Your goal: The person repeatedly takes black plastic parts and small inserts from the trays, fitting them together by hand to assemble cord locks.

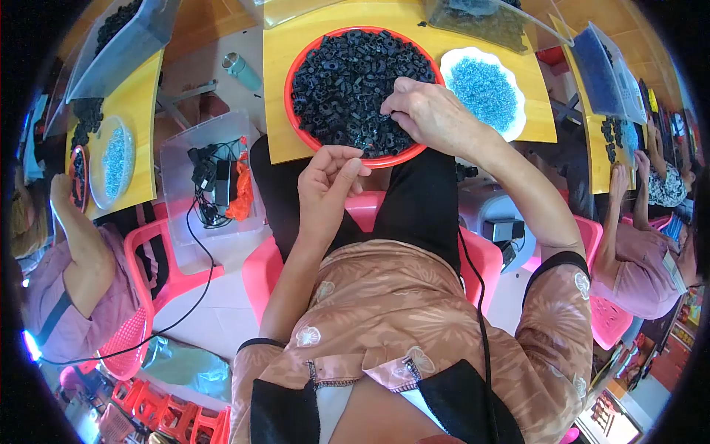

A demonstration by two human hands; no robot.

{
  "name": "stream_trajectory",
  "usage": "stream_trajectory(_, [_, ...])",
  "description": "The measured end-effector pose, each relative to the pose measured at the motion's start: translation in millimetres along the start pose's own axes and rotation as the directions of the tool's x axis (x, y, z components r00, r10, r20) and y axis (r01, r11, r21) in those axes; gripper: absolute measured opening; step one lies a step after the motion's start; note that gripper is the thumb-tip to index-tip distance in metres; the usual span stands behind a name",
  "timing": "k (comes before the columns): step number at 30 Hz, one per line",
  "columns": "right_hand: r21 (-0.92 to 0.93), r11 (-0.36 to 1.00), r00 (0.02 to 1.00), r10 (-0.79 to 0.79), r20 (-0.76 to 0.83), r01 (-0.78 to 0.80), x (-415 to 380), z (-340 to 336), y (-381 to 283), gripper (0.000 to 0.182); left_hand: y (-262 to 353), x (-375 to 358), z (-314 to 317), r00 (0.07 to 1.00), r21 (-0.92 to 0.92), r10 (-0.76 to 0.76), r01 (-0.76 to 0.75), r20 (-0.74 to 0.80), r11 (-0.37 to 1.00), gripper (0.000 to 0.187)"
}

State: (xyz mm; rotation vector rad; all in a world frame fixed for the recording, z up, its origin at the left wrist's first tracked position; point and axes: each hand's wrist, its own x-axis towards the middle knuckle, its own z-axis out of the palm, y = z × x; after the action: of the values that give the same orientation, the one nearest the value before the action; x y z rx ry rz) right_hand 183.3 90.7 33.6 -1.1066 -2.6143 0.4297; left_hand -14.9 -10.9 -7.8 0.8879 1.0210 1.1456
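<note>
A red basin (291,95) heaped with small black plastic parts (347,81) sits at the near edge of the yellow table, over my lap. Over the basin's right side, my right hand (433,115) has its thumb and fingers pinched together just above the parts. Whatever it pinches is too small to make out. My left hand (328,185) is by the basin's near rim, its fingers curled in and its thumb drawn against them. Anything inside those fingers is hidden. Right of the basin stands a white scalloped plate (519,111) of small clear-blue pieces (482,92).
Clear plastic bins (481,26) stand at the table's far side. On the floor to the left, a clear tub (174,177) holds cables and an orange bag. A green bottle (240,70) is behind it. Co-workers sit left (81,288) and right (643,259) at other yellow tables.
</note>
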Motion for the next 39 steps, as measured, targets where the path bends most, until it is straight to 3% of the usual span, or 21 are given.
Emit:
stream_trajectory(8, [-0.167, 0.985, 0.989, 0.075, 0.126, -0.054, 0.7, -1.3, -10.9, 0.012, -3.8, 1.5, 1.4, 1.000, 0.009, -0.017, 0.017, 0.004, 1.000, 0.016])
stream_trajectory(11, [-0.235, 0.969, 0.991, 0.098, 0.091, -0.074, 0.4, 4.9, -12.7, 0.011, -3.5, 1.5, 1.4, 1.000, 0.010, -0.021, 0.021, 0.004, 1.000, 0.016])
stream_trajectory(14, [-0.024, 0.997, 0.993, 0.074, -0.090, -0.076, -2.6, 8.5, -7.9, 0.010, -1.7, 2.2, 0.6, 1.000, 0.014, -0.018, 0.018, -0.003, 1.000, 0.016])
stream_trajectory(18, [0.343, 0.924, 0.974, 0.209, -0.088, -0.168, -9.3, -12.0, -19.5, 0.011, 5.7, 7.8, 4.7, 0.999, 0.020, -0.033, 0.033, -0.008, 0.999, 0.014])
stream_trajectory(21, [0.425, 0.884, 0.969, 0.242, -0.058, -0.195, -19.5, -19.5, -37.9, 0.011, 13.0, 15.2, 15.6, 0.997, 0.070, -0.065, 0.062, 0.036, 0.996, 0.012])
stream_trajectory(25, [0.394, 0.916, 0.974, 0.148, -0.173, -0.069, -40.5, -7.6, -43.6, 0.011, 7.3, 18.1, 26.0, 0.990, 0.124, -0.037, 0.021, 0.133, 0.992, 0.010])
stream_trajectory(29, [0.319, 0.946, 0.946, 0.156, -0.285, -0.060, -53.9, 5.9, -43.2, 0.010, 4.3, 15.9, 29.1, 0.983, 0.204, -0.023, -0.015, 0.181, 0.979, 0.011])
stream_trajectory(35, [0.509, 0.847, 0.909, 0.321, -0.265, -0.151, -64.1, 4.4, -39.6, 0.010, 16.3, 24.7, 35.8, 0.971, 0.236, -0.065, 0.009, 0.230, 0.972, 0.008])
stream_trajectory(38, [0.497, 0.843, 0.860, 0.399, -0.319, -0.207, -69.4, 2.6, -32.3, 0.011, 28.0, 46.7, 27.2, 0.982, 0.534, 0.184, -0.178, 0.041, 0.827, 0.007])
stream_trajectory(39, [0.514, 0.832, 0.851, 0.412, -0.325, -0.207, -70.8, 1.8, -30.8, 0.012, 34.1, 58.7, 21.0, 0.948, 0.685, 0.317, -0.231, 0.000, 0.691, 0.006])
